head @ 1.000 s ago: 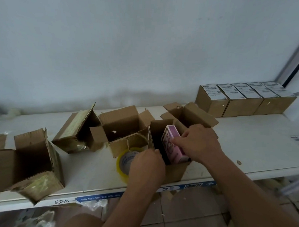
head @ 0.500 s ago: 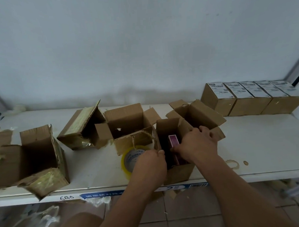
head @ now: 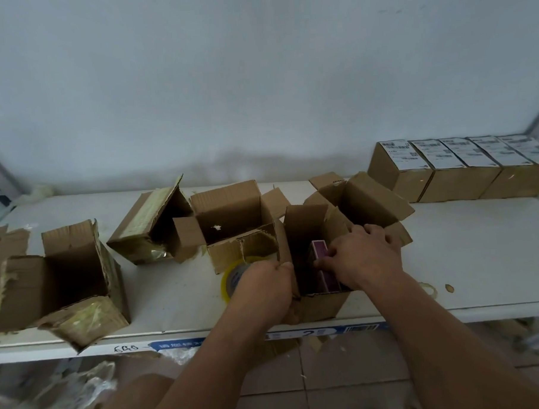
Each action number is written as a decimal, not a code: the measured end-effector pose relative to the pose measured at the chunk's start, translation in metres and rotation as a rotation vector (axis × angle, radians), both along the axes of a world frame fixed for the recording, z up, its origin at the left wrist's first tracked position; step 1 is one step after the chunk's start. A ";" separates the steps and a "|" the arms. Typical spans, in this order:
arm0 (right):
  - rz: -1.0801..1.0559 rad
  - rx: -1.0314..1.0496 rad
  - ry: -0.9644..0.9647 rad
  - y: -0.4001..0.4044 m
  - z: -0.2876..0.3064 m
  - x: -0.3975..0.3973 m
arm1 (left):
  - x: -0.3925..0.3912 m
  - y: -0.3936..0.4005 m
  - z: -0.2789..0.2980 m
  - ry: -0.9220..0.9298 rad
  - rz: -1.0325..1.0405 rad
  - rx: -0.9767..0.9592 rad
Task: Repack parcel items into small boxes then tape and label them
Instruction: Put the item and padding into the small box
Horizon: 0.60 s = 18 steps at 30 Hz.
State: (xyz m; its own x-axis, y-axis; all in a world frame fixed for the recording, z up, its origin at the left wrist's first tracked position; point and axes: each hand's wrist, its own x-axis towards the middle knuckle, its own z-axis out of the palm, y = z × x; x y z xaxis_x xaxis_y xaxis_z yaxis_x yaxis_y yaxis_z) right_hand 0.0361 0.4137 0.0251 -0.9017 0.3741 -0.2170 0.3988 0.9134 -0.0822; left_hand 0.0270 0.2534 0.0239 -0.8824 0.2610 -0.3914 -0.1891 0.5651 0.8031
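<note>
Right hand (head: 361,256) fingers pinch the pink carton (head: 321,264) inside the small box (head: 316,304), left hand (head: 262,285) fingers gripping its wall

I read handwritten "640" on the shelf's front edge (head: 126,347), a printed "2" on the blue strip label (head: 308,333) beside it, its other characters too blurred for me, white shipping labels (head: 399,155) atop the sealed boxes, print illegible

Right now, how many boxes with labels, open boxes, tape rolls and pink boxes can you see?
Labelled boxes: 5
Open boxes: 5, left edge cut off
Tape rolls: 1
Pink boxes: 1
Total: 12
</note>
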 end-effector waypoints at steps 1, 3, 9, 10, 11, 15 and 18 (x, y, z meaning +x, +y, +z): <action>0.007 -0.010 0.000 0.000 0.000 0.001 | -0.002 -0.002 0.000 -0.027 0.023 0.017; 0.031 -0.051 0.012 0.000 0.001 0.002 | -0.002 -0.006 0.003 -0.036 0.030 0.025; 0.091 -0.162 0.126 -0.003 0.011 0.000 | 0.000 -0.010 0.007 0.125 -0.008 -0.013; 0.102 -0.163 0.156 -0.004 0.013 0.000 | -0.001 -0.012 0.008 0.172 -0.005 -0.045; 0.113 -0.158 0.189 -0.004 0.016 -0.001 | -0.003 -0.015 0.007 0.244 -0.006 -0.096; 0.152 -0.074 0.328 -0.008 0.032 -0.006 | -0.013 -0.033 0.019 0.632 -0.016 -0.398; 0.245 -0.032 0.394 -0.025 0.043 -0.012 | -0.028 -0.049 0.036 0.882 -0.038 -0.619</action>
State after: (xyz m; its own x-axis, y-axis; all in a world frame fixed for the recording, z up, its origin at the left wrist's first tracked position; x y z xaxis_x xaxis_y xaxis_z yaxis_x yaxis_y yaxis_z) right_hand 0.0238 0.3891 0.0678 -0.9786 0.1385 0.1521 0.1043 0.9714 -0.2135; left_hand -0.0005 0.2043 0.0596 -0.9132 0.2696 0.3056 0.3433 0.9130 0.2204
